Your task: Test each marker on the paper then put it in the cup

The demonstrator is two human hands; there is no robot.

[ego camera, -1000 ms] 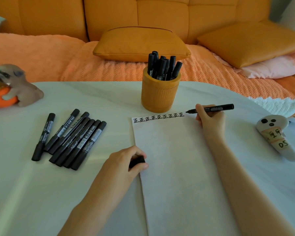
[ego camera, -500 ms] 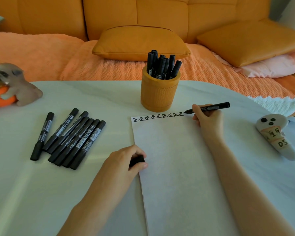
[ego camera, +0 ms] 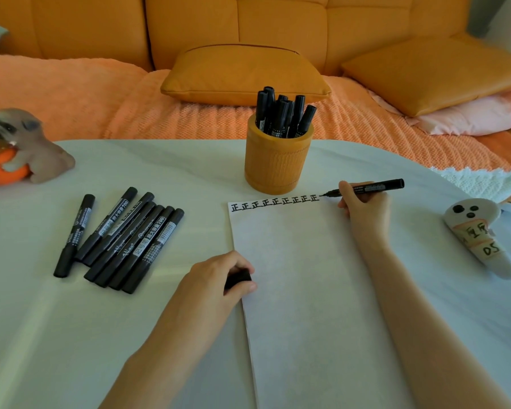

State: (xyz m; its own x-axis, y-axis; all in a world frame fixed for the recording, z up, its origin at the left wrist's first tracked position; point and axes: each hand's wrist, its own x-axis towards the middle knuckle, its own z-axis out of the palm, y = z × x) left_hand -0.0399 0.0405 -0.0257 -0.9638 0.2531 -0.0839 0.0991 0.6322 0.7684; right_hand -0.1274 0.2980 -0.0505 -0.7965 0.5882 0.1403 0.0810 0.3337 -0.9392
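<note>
Right hand (ego camera: pixel 363 208): grip closed round the uncapped marker (ego camera: pixel 369 188), just right of and in front of the cup (ego camera: pixel 278 163). Long axis near level; nib points left at the top edge of the paper (ego camera: pixel 307 290). Touching or just above, cannot tell. Left hand (ego camera: pixel 216 278): grip closed on the cap (ego camera: pixel 239 279), well in front of the cup. Judgement: capping needs nib and cap brought together. Right hand is nearer the cup for the drop.

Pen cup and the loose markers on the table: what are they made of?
Cup: likely bamboo or wood, matte, ribbed tan wall. Loose markers: probably plastic, smooth black barrels with slight sheen and printed labels.
</note>
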